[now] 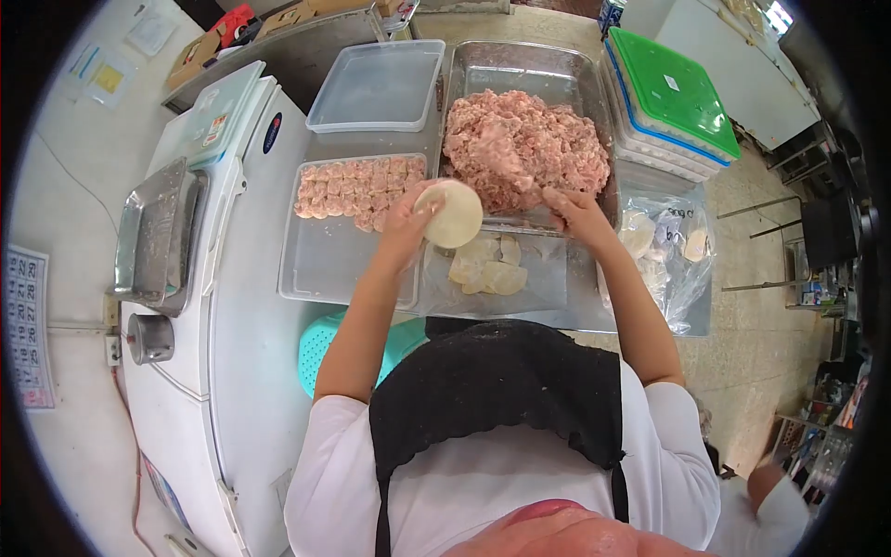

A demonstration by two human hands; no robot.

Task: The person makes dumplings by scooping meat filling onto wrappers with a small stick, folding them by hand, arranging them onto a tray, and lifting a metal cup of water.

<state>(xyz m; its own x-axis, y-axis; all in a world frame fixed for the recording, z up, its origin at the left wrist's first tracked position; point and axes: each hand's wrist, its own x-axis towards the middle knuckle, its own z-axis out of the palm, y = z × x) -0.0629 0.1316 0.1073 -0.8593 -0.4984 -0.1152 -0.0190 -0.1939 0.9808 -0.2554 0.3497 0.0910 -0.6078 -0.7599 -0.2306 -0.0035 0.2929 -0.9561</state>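
Observation:
A round pale dough wrapper (454, 214) lies in my left hand (408, 219), held up in front of the metal tray. My right hand (577, 216) is at the near right edge of the ground meat (524, 148), its fingers drawn together; whatever is between them is too small to make out. The meat fills much of the deep metal tray (520, 56). Left of my left hand, rows of small meat-filled pieces (357, 188) sit in a plastic tray (348, 265). Loose wrappers (490, 265) lie on a clear plastic sheet (548, 288) below my hands.
An empty plastic container (376, 85) stands at the back left. Stacked containers with a green lid (673, 93) are at the back right. Bagged wrappers (664, 246) lie right of my right hand. A white freezer (251, 241) is at left; another person's arm (768, 485) shows at lower right.

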